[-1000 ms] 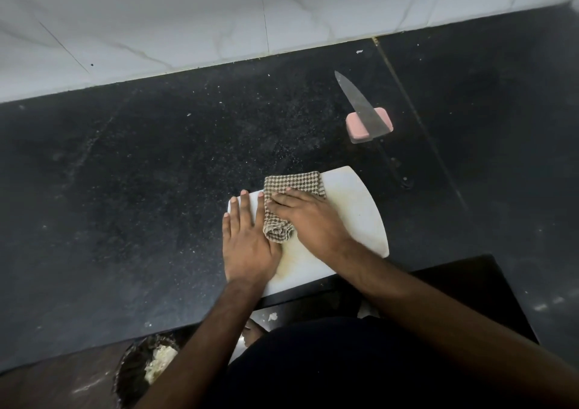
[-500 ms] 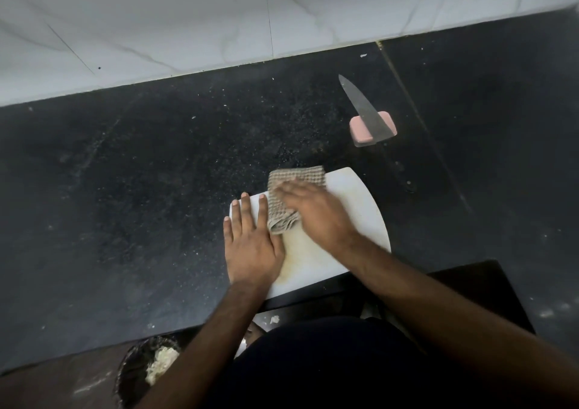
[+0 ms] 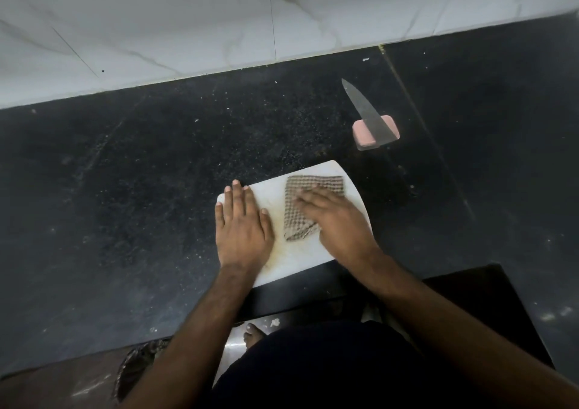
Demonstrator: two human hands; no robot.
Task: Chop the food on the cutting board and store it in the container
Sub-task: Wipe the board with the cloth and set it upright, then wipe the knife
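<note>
Right hand [image 3: 336, 220], fingers flat, presses a checked cloth [image 3: 308, 208] onto the white cutting board [image 3: 300, 260]; left hand [image 3: 242, 225], fingers straight, steadies the board just beside it.

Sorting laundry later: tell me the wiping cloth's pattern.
Small brown-and-cream checks on the cloth, seen in the head view.

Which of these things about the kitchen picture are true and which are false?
1. The right hand presses a checkered cloth on the white cutting board. True.
2. The left hand holds the knife. False: it lies flat on the board; the knife is on the counter.
3. The knife blade rests on a pink block. True.
4. Chopped food covers the board. False: none shows there.
</note>
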